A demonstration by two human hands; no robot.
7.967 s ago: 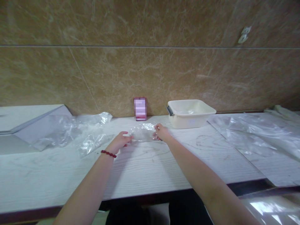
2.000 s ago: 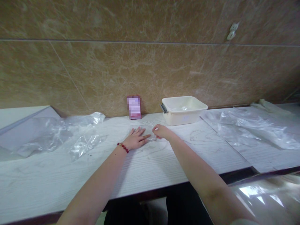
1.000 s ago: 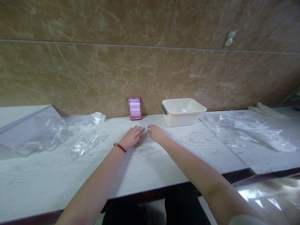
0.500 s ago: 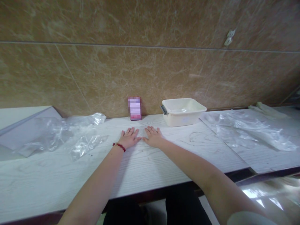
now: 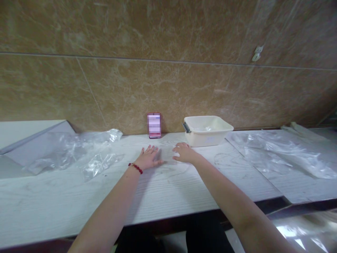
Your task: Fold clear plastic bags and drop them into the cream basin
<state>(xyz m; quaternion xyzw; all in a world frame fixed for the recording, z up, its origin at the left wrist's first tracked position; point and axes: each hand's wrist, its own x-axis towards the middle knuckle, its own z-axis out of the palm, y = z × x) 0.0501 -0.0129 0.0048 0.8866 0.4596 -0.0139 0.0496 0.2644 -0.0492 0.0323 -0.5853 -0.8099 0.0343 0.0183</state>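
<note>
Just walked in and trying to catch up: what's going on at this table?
The left hand and right hand of one person are spread over a white table, grip open on both. What looks like clear plastic film lies between them; whether either hand touches it is hard to tell. A phone stands upright by the wall, a pale tub sits just beyond the right hand, and crumpled clear plastic lies to the left.

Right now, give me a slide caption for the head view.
Left hand and right hand open over a white table, with a phone and a tub by the wall, clear plastic either side.
</note>
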